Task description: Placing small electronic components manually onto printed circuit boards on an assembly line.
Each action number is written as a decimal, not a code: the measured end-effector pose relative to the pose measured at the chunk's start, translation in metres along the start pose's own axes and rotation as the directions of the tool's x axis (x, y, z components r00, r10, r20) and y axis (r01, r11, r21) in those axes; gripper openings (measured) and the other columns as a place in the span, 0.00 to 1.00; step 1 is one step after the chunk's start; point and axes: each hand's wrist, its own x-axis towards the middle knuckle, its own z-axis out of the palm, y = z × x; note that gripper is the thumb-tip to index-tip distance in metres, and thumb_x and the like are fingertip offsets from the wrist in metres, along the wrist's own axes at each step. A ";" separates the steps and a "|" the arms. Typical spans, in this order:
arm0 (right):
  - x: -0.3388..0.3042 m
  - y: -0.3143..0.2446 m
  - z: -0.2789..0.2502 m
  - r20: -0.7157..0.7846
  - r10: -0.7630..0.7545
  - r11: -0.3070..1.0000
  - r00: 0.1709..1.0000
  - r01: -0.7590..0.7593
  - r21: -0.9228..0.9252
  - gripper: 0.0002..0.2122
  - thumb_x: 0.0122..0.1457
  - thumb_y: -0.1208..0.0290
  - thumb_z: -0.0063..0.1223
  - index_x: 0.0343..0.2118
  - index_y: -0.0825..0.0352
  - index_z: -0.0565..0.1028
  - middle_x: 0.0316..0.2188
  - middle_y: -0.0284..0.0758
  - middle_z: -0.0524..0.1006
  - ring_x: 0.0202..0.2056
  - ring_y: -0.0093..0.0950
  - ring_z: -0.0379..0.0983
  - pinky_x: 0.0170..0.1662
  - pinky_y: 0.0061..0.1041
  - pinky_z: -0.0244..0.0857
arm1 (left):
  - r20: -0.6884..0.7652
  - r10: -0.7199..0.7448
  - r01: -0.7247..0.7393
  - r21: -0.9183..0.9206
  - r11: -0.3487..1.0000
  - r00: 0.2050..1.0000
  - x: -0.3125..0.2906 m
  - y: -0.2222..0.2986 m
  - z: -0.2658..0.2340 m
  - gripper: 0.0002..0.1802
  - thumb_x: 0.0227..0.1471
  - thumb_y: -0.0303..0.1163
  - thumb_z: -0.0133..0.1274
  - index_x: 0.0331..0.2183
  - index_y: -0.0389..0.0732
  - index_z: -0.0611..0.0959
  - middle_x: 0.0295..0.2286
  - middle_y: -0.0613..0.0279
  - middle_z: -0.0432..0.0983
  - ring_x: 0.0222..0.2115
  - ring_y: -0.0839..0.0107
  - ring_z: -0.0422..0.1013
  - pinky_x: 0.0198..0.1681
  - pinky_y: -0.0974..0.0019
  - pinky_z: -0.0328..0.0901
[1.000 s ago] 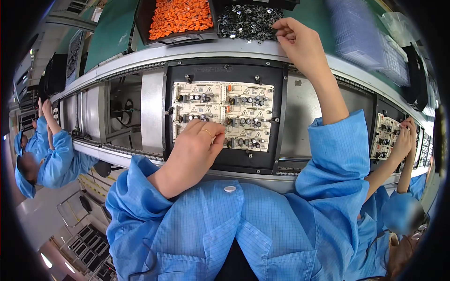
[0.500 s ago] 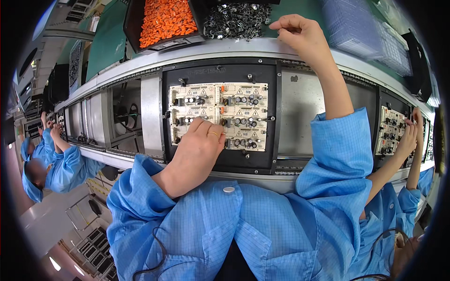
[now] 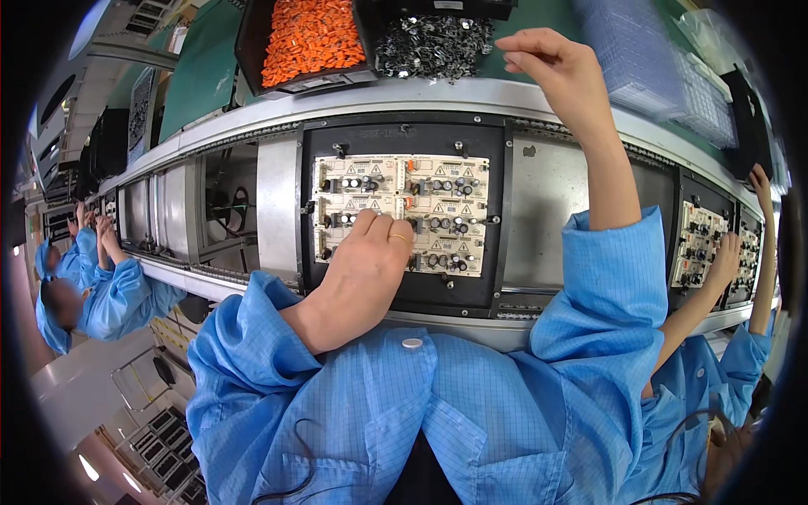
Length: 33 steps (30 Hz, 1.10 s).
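A cream circuit board panel point(image 3: 442, 227) lies in a black frame point(image 3: 404, 290) on the conveyor before me, carrying capacitors and two small orange parts. Over its lower left part, my left hand point(image 3: 358, 269) is closed, fingers bent down and pressed together. Its fingertips and whatever they pinch are hidden behind the hand. Farther off, my right hand point(image 3: 560, 76) is raised beside a heap of small black and metallic parts point(image 3: 433, 46). Its thumb and index finger are apart, and nothing shows between them.
A black bin of orange parts point(image 3: 311, 42) stands left of the heap. Stacked clear plastic trays point(image 3: 631, 59) sit at the far right. Along the conveyor rail point(image 3: 278, 112), another board point(image 3: 699, 240) lies on the right, under a co-worker's hand point(image 3: 724, 261). More people work at left.
The view has shifted slightly, so the board appears lower and farther right. My hands keep nearly the same places. At right, one co-worker's hand has moved from the board up toward a black container.
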 end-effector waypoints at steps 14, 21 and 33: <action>-0.094 -0.070 0.114 0.350 -0.212 0.882 0.912 0.333 -0.334 0.10 0.53 0.86 0.55 0.38 0.69 0.78 0.33 0.40 0.76 0.35 0.33 0.76 0.38 0.28 0.71 | -0.511 0.026 0.233 0.436 0.869 0.859 0.169 -0.194 -0.106 0.05 0.47 0.23 0.52 0.25 0.33 0.81 0.25 0.42 0.78 0.31 0.47 0.76 0.36 0.52 0.71; -0.080 -0.066 0.128 0.442 -0.172 0.714 0.880 0.420 -0.560 0.20 0.49 0.86 0.56 0.46 0.66 0.70 0.32 0.37 0.78 0.42 0.37 0.72 0.43 0.33 0.69 | -0.566 -0.011 0.238 0.329 0.914 0.824 0.176 -0.189 -0.094 0.04 0.43 0.19 0.52 0.21 0.32 0.81 0.24 0.40 0.77 0.30 0.44 0.76 0.35 0.50 0.72; -0.081 -0.056 0.120 0.440 -0.178 0.652 0.880 0.440 -0.617 0.17 0.49 0.83 0.58 0.44 0.66 0.72 0.31 0.37 0.78 0.39 0.37 0.72 0.43 0.32 0.68 | -0.695 0.071 -0.210 -0.116 0.971 0.716 0.122 -0.134 -0.113 0.04 0.47 0.22 0.52 0.24 0.32 0.80 0.24 0.41 0.77 0.30 0.44 0.75 0.35 0.48 0.69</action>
